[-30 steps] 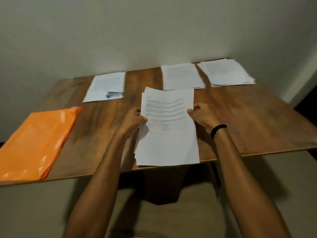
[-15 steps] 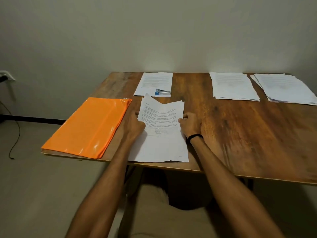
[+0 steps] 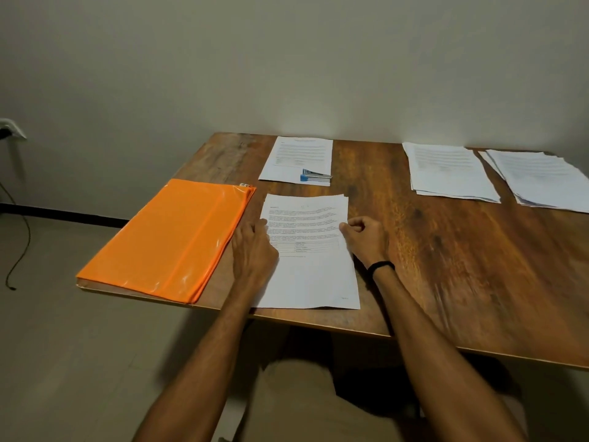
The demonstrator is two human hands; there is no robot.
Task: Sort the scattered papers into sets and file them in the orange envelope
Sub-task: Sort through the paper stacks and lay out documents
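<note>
A stack of printed papers [image 3: 314,275] lies flat near the table's front edge. My left hand [image 3: 253,250] rests on its left edge, back up, fingers fairly straight and pointing away from me. My right hand [image 3: 366,239], a black band on its wrist, has its fingers curled and pinches the stack's right edge. The orange envelope [image 3: 169,237] lies flat at the table's left end, just left of my left hand. Three more paper sets lie along the back: one [image 3: 298,154] behind the stack, one [image 3: 452,172] right of centre, one [image 3: 541,180] at far right.
A small blue stapler [image 3: 314,176] sits on the back-left paper set. The wooden table [image 3: 446,266] stands against a plain wall. A wall socket [image 3: 9,129] and a dangling cable [image 3: 19,244] are at far left, above the floor.
The view has swung left, bringing the envelope closer to centre. The stack's sheets, raised and uneven before, now lie flat and squared. My left hand has flattened against the stack's edge.
</note>
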